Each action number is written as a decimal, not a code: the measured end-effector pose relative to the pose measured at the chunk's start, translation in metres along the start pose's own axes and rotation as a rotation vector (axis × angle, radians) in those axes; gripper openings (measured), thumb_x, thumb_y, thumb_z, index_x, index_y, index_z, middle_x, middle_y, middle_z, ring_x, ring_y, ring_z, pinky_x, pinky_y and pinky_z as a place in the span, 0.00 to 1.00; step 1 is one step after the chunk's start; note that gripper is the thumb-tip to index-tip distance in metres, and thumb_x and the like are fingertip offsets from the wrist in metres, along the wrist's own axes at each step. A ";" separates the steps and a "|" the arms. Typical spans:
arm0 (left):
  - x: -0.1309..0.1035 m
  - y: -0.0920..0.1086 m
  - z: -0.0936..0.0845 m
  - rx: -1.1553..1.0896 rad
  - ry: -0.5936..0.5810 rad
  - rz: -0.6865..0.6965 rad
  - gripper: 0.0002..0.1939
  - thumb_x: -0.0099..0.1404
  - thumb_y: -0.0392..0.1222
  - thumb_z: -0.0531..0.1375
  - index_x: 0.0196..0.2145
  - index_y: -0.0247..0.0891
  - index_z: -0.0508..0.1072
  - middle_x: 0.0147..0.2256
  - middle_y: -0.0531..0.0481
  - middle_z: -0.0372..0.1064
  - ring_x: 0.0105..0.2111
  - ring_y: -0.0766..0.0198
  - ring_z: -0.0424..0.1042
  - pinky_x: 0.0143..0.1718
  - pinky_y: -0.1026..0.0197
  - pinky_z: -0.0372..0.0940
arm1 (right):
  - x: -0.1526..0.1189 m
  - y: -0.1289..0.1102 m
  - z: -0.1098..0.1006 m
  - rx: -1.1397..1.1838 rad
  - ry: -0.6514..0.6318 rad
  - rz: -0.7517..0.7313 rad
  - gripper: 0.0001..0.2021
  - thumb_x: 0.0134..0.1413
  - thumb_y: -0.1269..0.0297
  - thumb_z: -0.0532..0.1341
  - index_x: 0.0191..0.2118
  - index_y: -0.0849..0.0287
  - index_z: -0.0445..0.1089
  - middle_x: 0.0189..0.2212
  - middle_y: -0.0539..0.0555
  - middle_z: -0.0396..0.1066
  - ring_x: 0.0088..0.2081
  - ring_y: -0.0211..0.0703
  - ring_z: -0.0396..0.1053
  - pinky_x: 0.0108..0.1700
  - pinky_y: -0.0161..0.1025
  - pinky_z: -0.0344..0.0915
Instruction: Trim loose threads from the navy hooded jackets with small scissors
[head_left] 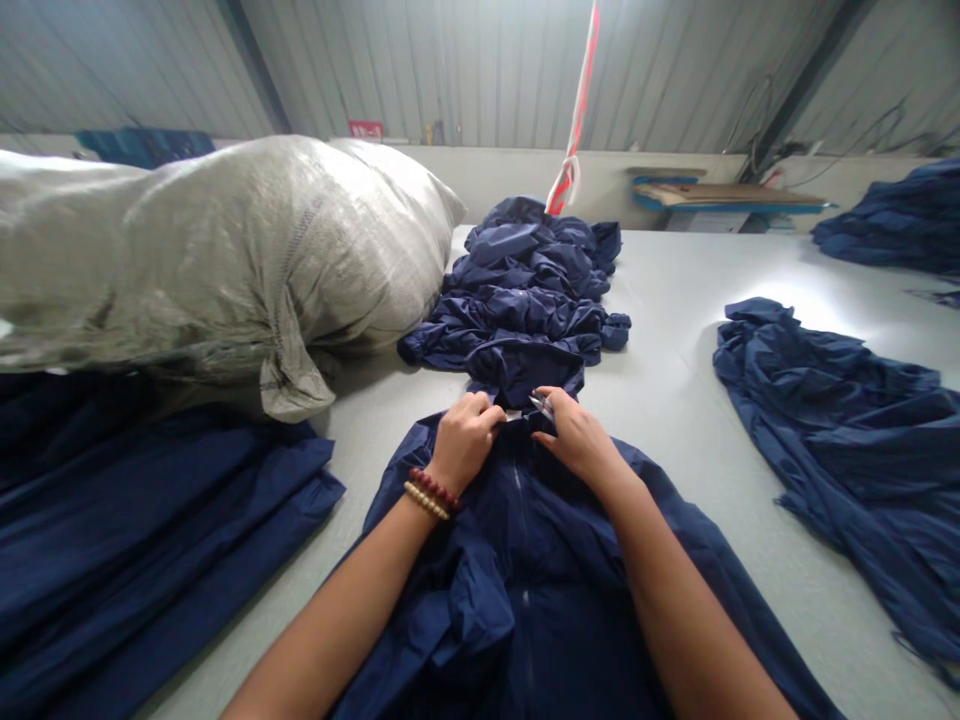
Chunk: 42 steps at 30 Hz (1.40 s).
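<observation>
A navy blue jacket (570,580) lies spread on the table in front of me, its zip running down the middle. At its collar, my left hand (466,432) pinches the fabric edge, close to a small white label (514,414). My right hand (576,432) is closed around a pair of small metal thread snips (541,405), whose blades point up and left near the collar. The palm hides the rest of the snips. Just beyond both hands begins a row of bunched navy garments (525,310).
A big stuffed woven sack (337,240) rests at the left, above folded navy fabric (150,540). More navy garments (840,410) lie on the pale table (675,330) at the right. A red and white strap (579,110) hangs down over the garment row.
</observation>
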<state>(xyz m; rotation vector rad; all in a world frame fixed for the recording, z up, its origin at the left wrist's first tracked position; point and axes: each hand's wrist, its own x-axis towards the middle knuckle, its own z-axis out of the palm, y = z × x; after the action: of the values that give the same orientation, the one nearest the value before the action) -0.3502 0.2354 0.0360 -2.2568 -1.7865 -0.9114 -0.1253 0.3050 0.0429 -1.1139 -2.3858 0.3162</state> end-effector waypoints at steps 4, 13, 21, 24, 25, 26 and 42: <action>-0.011 0.016 -0.017 -0.127 0.068 -0.107 0.08 0.73 0.36 0.59 0.41 0.42 0.79 0.35 0.49 0.76 0.35 0.60 0.74 0.40 0.59 0.64 | -0.005 -0.003 -0.007 0.011 0.151 -0.037 0.08 0.64 0.68 0.66 0.41 0.53 0.65 0.34 0.53 0.76 0.36 0.49 0.77 0.39 0.41 0.69; -0.002 0.039 -0.059 -1.051 -0.082 -0.624 0.22 0.68 0.61 0.66 0.29 0.40 0.70 0.29 0.52 0.71 0.30 0.61 0.74 0.30 0.62 0.68 | -0.021 -0.026 -0.008 0.104 0.609 -0.522 0.17 0.63 0.80 0.64 0.34 0.52 0.57 0.37 0.53 0.75 0.35 0.43 0.69 0.38 0.42 0.67; 0.001 0.049 -0.060 -1.664 0.224 -0.679 0.23 0.52 0.36 0.79 0.41 0.40 0.73 0.36 0.57 0.72 0.35 0.70 0.74 0.39 0.69 0.69 | -0.022 -0.043 -0.022 0.058 0.752 -0.582 0.20 0.59 0.80 0.69 0.34 0.52 0.58 0.42 0.53 0.78 0.36 0.43 0.71 0.37 0.43 0.69; 0.002 0.060 -0.068 -1.757 0.285 -0.603 0.25 0.55 0.31 0.77 0.45 0.42 0.72 0.41 0.55 0.75 0.41 0.68 0.76 0.46 0.67 0.70 | -0.021 -0.045 -0.030 0.036 0.817 -0.560 0.22 0.57 0.79 0.72 0.34 0.52 0.57 0.42 0.52 0.79 0.35 0.42 0.72 0.37 0.42 0.70; 0.002 0.063 -0.070 -1.779 0.294 -0.584 0.25 0.55 0.30 0.76 0.46 0.43 0.72 0.43 0.54 0.75 0.43 0.68 0.76 0.47 0.66 0.70 | -0.022 -0.045 -0.033 0.027 0.833 -0.556 0.22 0.57 0.78 0.72 0.34 0.52 0.57 0.42 0.52 0.79 0.35 0.42 0.72 0.37 0.42 0.70; 0.002 0.066 -0.072 -1.798 0.299 -0.569 0.25 0.56 0.30 0.76 0.46 0.43 0.71 0.44 0.54 0.75 0.44 0.67 0.76 0.48 0.65 0.70 | -0.022 -0.046 -0.035 0.019 0.844 -0.555 0.22 0.57 0.78 0.72 0.34 0.52 0.57 0.42 0.51 0.79 0.35 0.41 0.73 0.36 0.42 0.70; 0.004 0.053 -0.085 -1.733 0.205 -0.788 0.15 0.59 0.52 0.64 0.38 0.41 0.69 0.31 0.53 0.68 0.32 0.62 0.72 0.40 0.57 0.70 | -0.014 -0.059 -0.062 0.034 0.197 -0.331 0.09 0.63 0.71 0.65 0.38 0.52 0.64 0.35 0.52 0.76 0.35 0.44 0.72 0.37 0.39 0.65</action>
<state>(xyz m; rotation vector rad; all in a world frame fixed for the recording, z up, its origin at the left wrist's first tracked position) -0.3335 0.1852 0.1210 -1.3157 -1.9129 -3.6745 -0.1243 0.2570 0.1147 -0.6832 -2.3264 0.1257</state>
